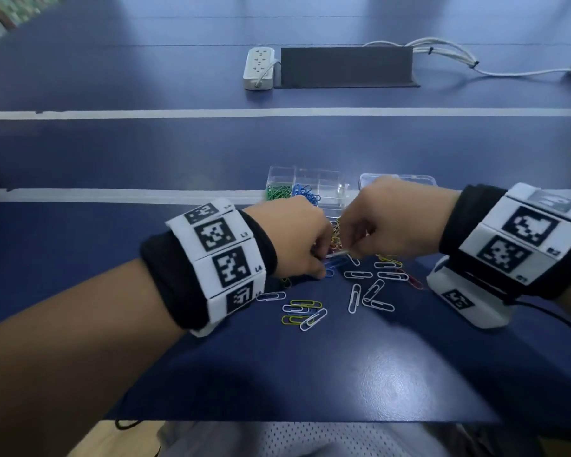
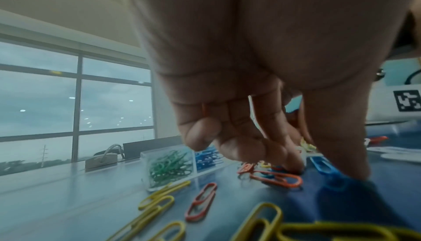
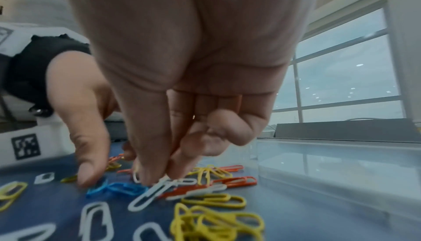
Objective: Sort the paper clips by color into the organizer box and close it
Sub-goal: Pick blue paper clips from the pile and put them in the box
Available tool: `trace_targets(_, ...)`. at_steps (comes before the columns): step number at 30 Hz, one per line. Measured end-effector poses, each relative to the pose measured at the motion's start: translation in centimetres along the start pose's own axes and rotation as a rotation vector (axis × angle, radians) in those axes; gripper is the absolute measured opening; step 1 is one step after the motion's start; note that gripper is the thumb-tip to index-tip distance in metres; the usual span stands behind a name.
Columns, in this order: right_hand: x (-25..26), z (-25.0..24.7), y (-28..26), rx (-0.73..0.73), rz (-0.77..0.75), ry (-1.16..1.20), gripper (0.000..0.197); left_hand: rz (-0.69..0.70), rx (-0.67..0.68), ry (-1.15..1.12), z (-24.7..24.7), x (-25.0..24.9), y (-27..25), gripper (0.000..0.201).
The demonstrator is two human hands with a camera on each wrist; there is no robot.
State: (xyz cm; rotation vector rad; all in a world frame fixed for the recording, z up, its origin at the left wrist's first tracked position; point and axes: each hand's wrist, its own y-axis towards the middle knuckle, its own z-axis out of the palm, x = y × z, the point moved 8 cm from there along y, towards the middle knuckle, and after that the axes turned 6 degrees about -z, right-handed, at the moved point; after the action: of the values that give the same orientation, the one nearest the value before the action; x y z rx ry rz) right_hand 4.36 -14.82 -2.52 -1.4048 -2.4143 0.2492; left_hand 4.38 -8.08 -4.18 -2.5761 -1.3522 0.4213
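Observation:
A clear organizer box (image 1: 335, 189) stands open on the blue table, with green clips (image 1: 277, 192) and blue clips (image 1: 305, 192) in its two left compartments; its lid (image 1: 398, 179) lies open to the right. Loose white, yellow and orange-red clips (image 1: 370, 291) are scattered in front of it. My left hand (image 1: 325, 263) is curled low over the pile, thumb and fingertips pinching a blue clip (image 2: 323, 165) that lies on the table. My right hand (image 1: 343, 250) pinches one end of a white clip (image 3: 148, 196) between thumb and forefinger; its other end touches the table.
A white power strip (image 1: 259, 69), a dark grey panel (image 1: 346, 65) and white cables (image 1: 459, 57) lie at the far side. Yellow clips (image 3: 216, 221) are heaped close under my right wrist. The table's front edge (image 1: 277, 420) runs near my body.

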Motion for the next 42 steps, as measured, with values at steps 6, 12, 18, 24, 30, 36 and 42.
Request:
trace_targets(6,-1.4,-0.4,-0.9,-0.027,0.053,-0.083,0.023,0.005,-0.002,-0.002,-0.2,0.3,0.0,0.009)
trace_targets(12,1.8,0.7,0.5,-0.023,-0.072,-0.049,0.013,-0.065,-0.035,-0.081,-1.4,2.2,-0.8,0.006)
trace_targets(18,2.2,0.8,0.5,-0.009,-0.033,-0.125,0.011,-0.089,-0.005,-0.243,-1.4,3.3,-2.1,0.016)
trace_targets(24,1.0,-0.8,0.3,-0.126,0.025,0.007,0.011,-0.038,0.073,-0.200,-0.2,2.1,-3.1,0.022)
trace_targets(30,0.3,-0.8,0.4,-0.111,0.065,-0.039,0.025,0.040,0.127,-0.139,1.6,1.0,-4.0,0.010)
trace_targets(36,1.1,-0.7,0.3,-0.125,0.020,-0.065,0.018,0.018,0.142,-0.111,1.8,1.6,-3.5,0.010)
trace_targets(42,3.0,-0.2,0.8,-0.081,-0.086,-0.053,0.031,-0.066,0.049,-0.077,0.5,3.9,-3.3,0.006)
